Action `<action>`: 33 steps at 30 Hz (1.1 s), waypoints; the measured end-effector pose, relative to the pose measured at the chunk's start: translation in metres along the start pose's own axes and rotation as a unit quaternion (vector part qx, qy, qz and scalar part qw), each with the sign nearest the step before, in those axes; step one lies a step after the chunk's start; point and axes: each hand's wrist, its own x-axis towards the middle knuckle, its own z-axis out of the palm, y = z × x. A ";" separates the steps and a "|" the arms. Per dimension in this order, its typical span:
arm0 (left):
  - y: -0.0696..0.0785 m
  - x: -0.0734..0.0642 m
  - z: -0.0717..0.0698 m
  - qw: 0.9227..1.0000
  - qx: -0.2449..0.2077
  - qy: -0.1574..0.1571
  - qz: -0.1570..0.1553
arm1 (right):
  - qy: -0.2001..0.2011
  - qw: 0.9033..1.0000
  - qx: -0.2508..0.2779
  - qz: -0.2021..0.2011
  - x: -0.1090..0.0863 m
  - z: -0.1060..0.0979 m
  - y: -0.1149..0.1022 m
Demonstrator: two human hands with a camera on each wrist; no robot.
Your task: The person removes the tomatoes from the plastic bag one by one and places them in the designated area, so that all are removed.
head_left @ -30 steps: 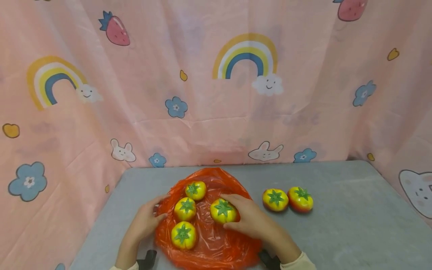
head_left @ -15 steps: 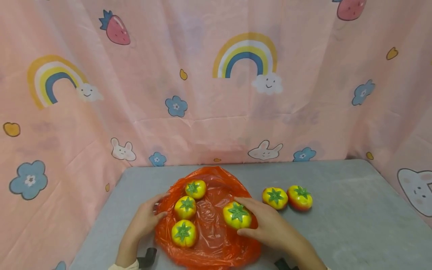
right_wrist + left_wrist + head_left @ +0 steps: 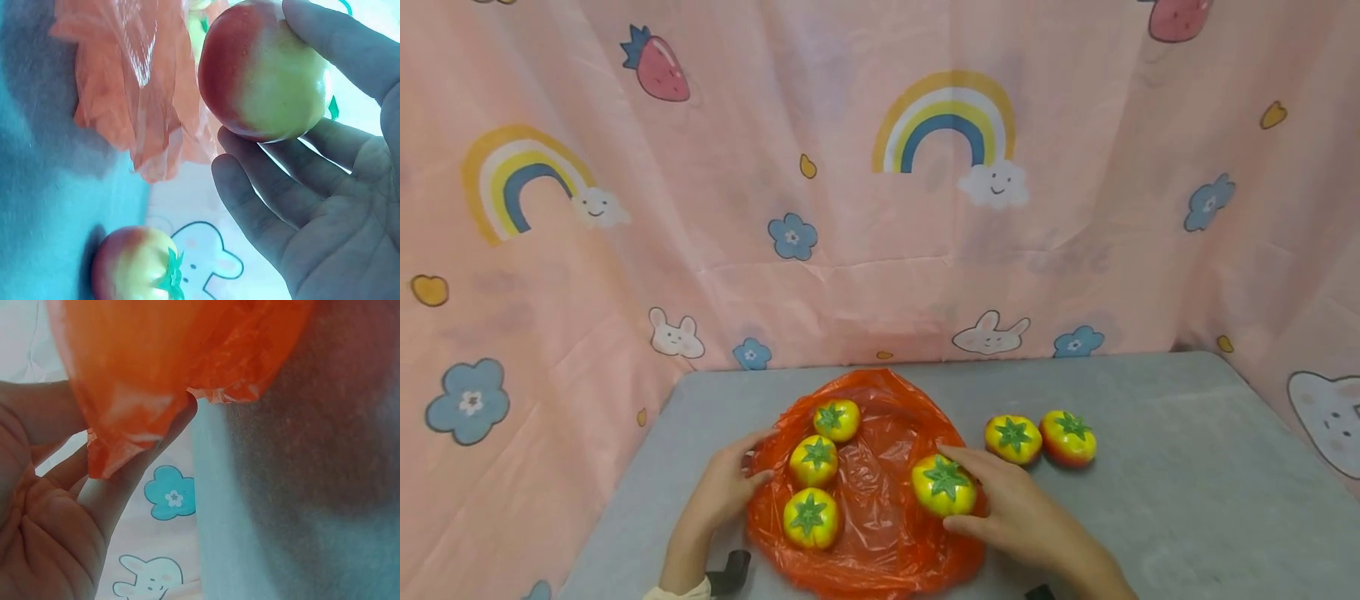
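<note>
A red plastic bag (image 3: 868,508) lies spread open in the head view. Along its left side sit three yellow-red toy tomatoes with green star-shaped leaves: a far one (image 3: 837,420), a middle one (image 3: 813,461) and a near one (image 3: 812,518). My left hand (image 3: 724,483) holds the bag's left edge, and the left wrist view shows the film (image 3: 134,406) between thumb and fingers. Over the bag's right side, my right hand (image 3: 1003,504) grips another toy tomato (image 3: 942,487) between thumb and fingers. In the right wrist view that tomato (image 3: 262,75) is raised beside the bag's rim.
Two more toy tomatoes, a left one (image 3: 1013,439) and a right one (image 3: 1068,438), sit side by side on the grey table (image 3: 1180,467), right of the bag. A pink patterned curtain (image 3: 850,308) hangs behind the table and along both sides.
My right hand has moved right and slightly nearer with its toy tomato, from the bag's middle to its right side. My left hand and the other tomatoes stay in place.
</note>
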 end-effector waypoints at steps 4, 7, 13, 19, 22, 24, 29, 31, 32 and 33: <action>0.000 0.000 0.001 1.000 -0.001 -0.003 -0.006 | 0.013 1.000 0.009 -0.003 0.000 -0.008 0.006; 0.000 0.001 0.001 1.000 0.000 -0.001 -0.007 | 0.027 1.000 0.006 0.003 -0.001 -0.018 0.011; 0.000 0.001 0.000 1.000 0.004 0.005 0.001 | 0.080 0.996 -0.032 -0.028 -0.005 -0.040 0.028; 0.000 0.001 0.000 1.000 0.002 0.003 0.000 | 0.116 0.992 -0.028 -0.045 -0.007 -0.057 0.053; -0.001 0.001 0.000 1.000 0.002 0.003 0.002 | 0.115 0.992 -0.038 -0.017 -0.007 -0.065 0.066; -0.002 0.001 0.001 1.000 0.000 0.003 0.004 | 0.119 0.992 -0.046 0.000 -0.008 -0.070 0.074; -0.002 0.001 0.003 1.000 -0.007 0.001 0.004 | 0.121 0.989 -0.061 0.051 -0.009 -0.085 0.095; -0.002 0.001 0.003 1.000 -0.007 0.001 0.002 | 0.122 0.988 -0.066 0.071 -0.010 -0.091 0.103; -0.002 0.001 0.003 1.000 -0.006 0.001 0.001 | 0.121 0.987 -0.067 0.081 -0.011 -0.093 0.107; -0.003 0.001 0.004 1.000 -0.004 0.001 0.000 | 0.121 0.986 -0.068 0.087 -0.012 -0.095 0.111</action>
